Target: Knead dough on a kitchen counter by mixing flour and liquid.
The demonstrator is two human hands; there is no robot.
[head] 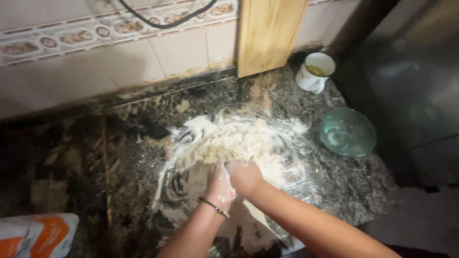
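A shaggy, crumbly mass of pale dough [228, 143] lies in a spread of flour [191, 186] on the dark speckled stone counter [134, 157]. Both my hands press into its near edge, side by side and touching. My left hand [220, 184] is coated in flour, with a thin bracelet at the wrist. My right hand [245, 176] is curled into a fist against the dough. Neither hand lifts anything off the counter.
An upturned clear greenish glass bowl [347, 132] sits right of the dough. A white mug [315, 71] with yellow liquid stands at the back right beside a leaning wooden board [267, 33]. A white and orange paper bag [36, 236] lies at the near left. The counter's right edge drops off.
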